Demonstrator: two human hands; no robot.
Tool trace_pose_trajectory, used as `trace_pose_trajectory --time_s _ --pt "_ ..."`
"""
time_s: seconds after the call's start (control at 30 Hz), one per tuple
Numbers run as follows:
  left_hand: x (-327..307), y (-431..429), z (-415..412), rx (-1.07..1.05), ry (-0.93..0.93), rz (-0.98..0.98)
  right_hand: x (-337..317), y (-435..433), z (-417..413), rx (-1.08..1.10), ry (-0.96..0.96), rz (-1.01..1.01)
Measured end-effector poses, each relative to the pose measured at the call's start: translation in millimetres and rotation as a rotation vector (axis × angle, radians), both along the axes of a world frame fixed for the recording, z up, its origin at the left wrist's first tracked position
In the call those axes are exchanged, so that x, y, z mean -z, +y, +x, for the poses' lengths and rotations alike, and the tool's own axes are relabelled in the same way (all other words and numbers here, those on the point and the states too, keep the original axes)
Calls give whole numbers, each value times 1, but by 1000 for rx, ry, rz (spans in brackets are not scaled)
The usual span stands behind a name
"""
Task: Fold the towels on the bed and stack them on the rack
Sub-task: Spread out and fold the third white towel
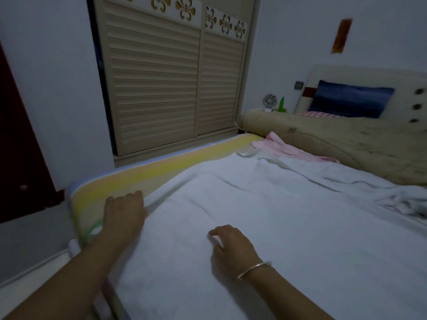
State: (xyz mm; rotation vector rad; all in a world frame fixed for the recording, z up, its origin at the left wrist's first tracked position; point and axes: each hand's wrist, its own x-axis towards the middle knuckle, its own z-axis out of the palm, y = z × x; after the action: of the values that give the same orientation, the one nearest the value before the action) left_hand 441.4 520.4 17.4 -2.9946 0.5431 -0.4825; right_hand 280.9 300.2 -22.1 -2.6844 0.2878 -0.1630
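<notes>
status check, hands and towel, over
Left hand at white towel's left edge, right hand on its middle; grips unclear. Towel spread on bed, not yet folded. Pink towel lies at far end.
</notes>
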Motion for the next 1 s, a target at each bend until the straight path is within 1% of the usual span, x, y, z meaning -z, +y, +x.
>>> trace_pose_trajectory --time_s 0.07,0.13,0.23,0.33,0.37,0.4,0.43,0.5,0.57,0.7,0.83,0.87,1.0 --pt "-16 -23 -42 123 32 -68 -6 2 -28 28 13 64" --pt "-26 -48 -91 182 123 -198 -15 -1 -59 106 5 206" --pt "-35 -82 -183 292 357 -416 -35 -11 -122 219 -41 517" --pt "-45 -112 -278 517 519 -596 -63 -18 -195 387 -112 964" --pt "-49 -120 -308 604 565 -635 -71 -23 -216 442 -128 1061" --pt "-53 -131 -352 690 621 -641 -78 -31 -254 517 -145 1117" --pt "-53 -136 -374 756 658 -641 -81 -36 -269 567 -142 1160" --pt "-52 -149 -436 885 734 -619 -89 -49 -324 669 -126 1150" --pt "-50 -160 -497 980 781 -579 -92 -66 -386 694 -101 1063" --pt "-41 -189 -600 1049 871 -543 -92 -103 -501 687 -74 793" --pt "-43 -235 -704 1137 930 -501 -93 -146 -616 757 -90 635" --pt "-42 -243 -717 1154 939 -494 -92 -153 -632 759 -91 605" --pt "-41 -292 -833 1242 1015 -387 -91 -194 -762 893 -101 530"
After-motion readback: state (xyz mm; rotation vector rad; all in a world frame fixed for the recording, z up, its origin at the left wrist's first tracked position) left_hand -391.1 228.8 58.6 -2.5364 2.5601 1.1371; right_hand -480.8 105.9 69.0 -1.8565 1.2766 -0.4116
